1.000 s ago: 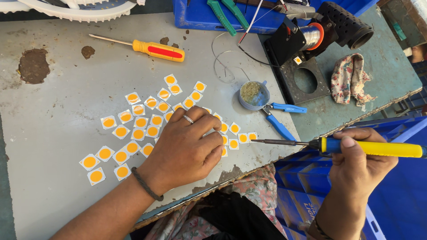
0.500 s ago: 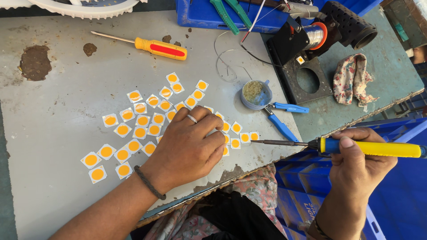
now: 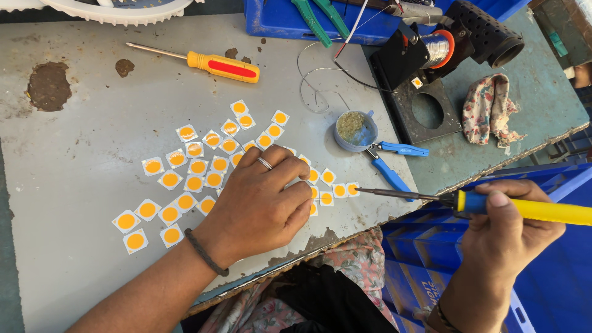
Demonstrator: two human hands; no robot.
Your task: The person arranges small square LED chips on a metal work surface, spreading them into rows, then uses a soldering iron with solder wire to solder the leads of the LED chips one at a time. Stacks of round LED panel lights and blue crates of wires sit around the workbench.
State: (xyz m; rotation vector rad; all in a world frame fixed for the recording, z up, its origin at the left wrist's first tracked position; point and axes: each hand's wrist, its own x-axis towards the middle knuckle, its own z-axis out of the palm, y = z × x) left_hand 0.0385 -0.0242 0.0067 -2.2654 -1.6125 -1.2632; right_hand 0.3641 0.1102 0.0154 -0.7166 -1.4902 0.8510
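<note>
While my left hand (image 3: 262, 200) curls over small, flat, light chips (image 3: 194, 183) scattered on the bench (image 3: 74, 154), best pinched by their white edges, my right hand (image 3: 509, 231) grips the stiff soldering iron (image 3: 493, 203) by its yellow handle.

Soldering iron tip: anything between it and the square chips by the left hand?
Nothing visible. The soldering iron in the right hand points at the nearest chips over bare table; the blue pliers lie just behind.
</note>
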